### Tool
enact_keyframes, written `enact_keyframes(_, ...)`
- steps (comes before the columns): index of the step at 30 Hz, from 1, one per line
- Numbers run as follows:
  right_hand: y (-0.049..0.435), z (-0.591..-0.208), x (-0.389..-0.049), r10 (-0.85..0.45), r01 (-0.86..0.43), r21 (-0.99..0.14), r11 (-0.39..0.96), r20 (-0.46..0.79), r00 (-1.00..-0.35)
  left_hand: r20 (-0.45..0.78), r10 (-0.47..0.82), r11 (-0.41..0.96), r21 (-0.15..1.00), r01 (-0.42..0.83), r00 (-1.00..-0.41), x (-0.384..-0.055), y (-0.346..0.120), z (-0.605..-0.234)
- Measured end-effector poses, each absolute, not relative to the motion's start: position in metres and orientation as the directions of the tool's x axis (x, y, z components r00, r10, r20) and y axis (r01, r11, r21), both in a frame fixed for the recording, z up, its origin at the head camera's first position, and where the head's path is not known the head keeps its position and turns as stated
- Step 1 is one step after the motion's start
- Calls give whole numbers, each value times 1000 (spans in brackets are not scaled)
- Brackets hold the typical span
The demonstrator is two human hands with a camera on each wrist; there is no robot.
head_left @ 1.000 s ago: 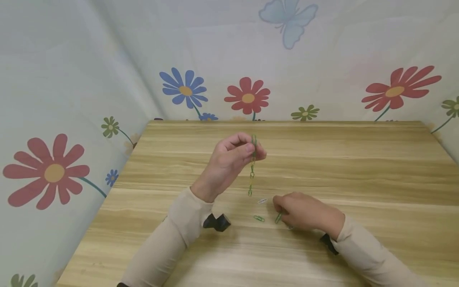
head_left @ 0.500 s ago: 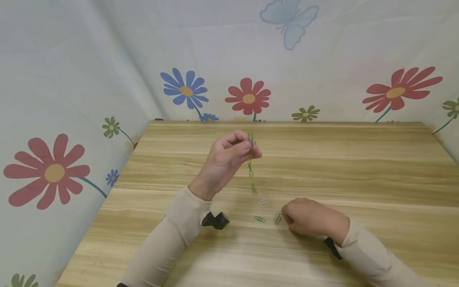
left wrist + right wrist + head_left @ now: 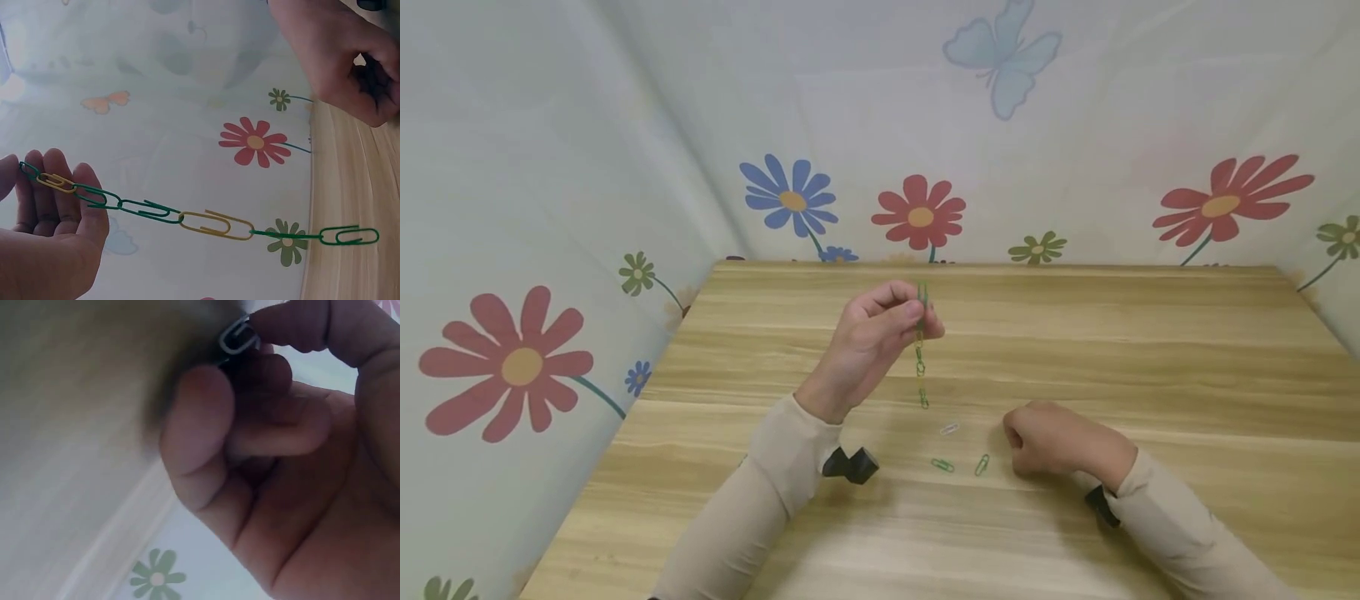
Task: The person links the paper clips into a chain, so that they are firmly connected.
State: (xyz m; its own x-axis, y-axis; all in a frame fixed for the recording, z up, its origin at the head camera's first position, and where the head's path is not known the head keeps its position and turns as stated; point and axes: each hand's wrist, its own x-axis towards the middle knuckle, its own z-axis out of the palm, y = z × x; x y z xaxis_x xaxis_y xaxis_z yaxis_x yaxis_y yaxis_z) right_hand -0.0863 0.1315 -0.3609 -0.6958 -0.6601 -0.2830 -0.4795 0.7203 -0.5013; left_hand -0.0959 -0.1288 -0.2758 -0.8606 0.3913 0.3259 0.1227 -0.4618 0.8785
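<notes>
Raised over the table, my left hand (image 3: 868,346) pinches the top of a hanging chain of linked paper clips (image 3: 921,362) between thumb and fingers. In the left wrist view the chain's yellow paper clip (image 3: 217,225) hangs between green ones, and a green paper clip (image 3: 350,236) forms the free end. My right hand (image 3: 1063,442) is low at the tabletop with curled fingers. The right wrist view shows a white paper clip (image 3: 239,335) at its thumb tip, partly hidden by the fingers. Left of that hand lie two loose green paper clips, one upright-slanted (image 3: 982,465) and one flatter (image 3: 942,465).
Another white paper clip (image 3: 950,429) lies on the wooden table (image 3: 1112,350), below the chain's end. A flower-printed cloth (image 3: 1075,142) hangs behind the table and along its left side. Black wrist cameras (image 3: 852,465) are strapped to both sleeves.
My right hand has moved right, away from the green paper clip, and the white clip that showed beneath it is now at its fingertips. The chain swings slightly; my left hand shifted a little left.
</notes>
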Motion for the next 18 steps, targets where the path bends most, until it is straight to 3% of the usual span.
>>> enact_keyframes(6,142,-358,-102,-716,-478,-676,561,-107,-690,313,395,-456,883,112,-864,-96,-126,-277)
enact_keyframes(12,152,-321,-107,-674,-378,-864,333,62,-736,312,394,-448,886,115,-865,-96,-124,-276)
enact_keyframes(18,142,-282,-108,-584,-392,-919,32,301,-754,299,398,-431,896,111,-867,-92,-120,-271)
